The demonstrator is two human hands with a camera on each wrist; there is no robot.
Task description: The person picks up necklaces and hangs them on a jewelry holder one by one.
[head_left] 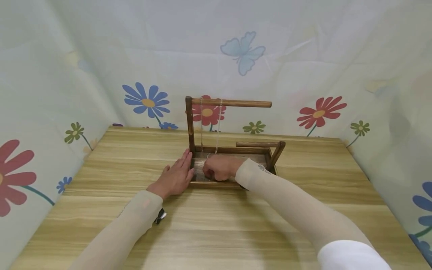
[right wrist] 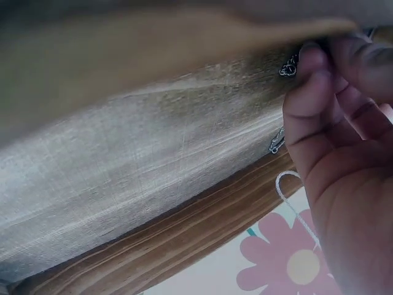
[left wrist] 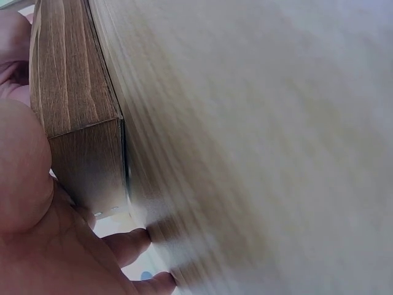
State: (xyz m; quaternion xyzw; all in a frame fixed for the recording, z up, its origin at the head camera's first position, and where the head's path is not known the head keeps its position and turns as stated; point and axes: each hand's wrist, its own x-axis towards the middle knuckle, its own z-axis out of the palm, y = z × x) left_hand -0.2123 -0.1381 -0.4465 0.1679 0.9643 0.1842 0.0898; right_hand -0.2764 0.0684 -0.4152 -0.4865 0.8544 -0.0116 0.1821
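Note:
A dark wooden jewellery stand (head_left: pixel 229 102) rises from a shallow tray base (head_left: pixel 216 184) in the middle of the table. A thin silver chain (head_left: pixel 218 127) hangs from its top bar down to the tray. My left hand (head_left: pixel 175 176) lies flat with straight fingers against the tray's left side (left wrist: pixel 73 80). My right hand (head_left: pixel 217 168) is inside the tray, fingers curled. In the right wrist view its fingertips (right wrist: pixel 307 67) pinch chain links (right wrist: pixel 277 144) over the grey lining (right wrist: pixel 123 166).
The pale wood table (head_left: pixel 216 225) is walled on three sides by a flower-and-butterfly printed cloth (head_left: pixel 243 52). A lower bar (head_left: pixel 258 144) sticks out from the stand's right post. A small dark wrist strap (head_left: pixel 159 216) shows under my left sleeve.

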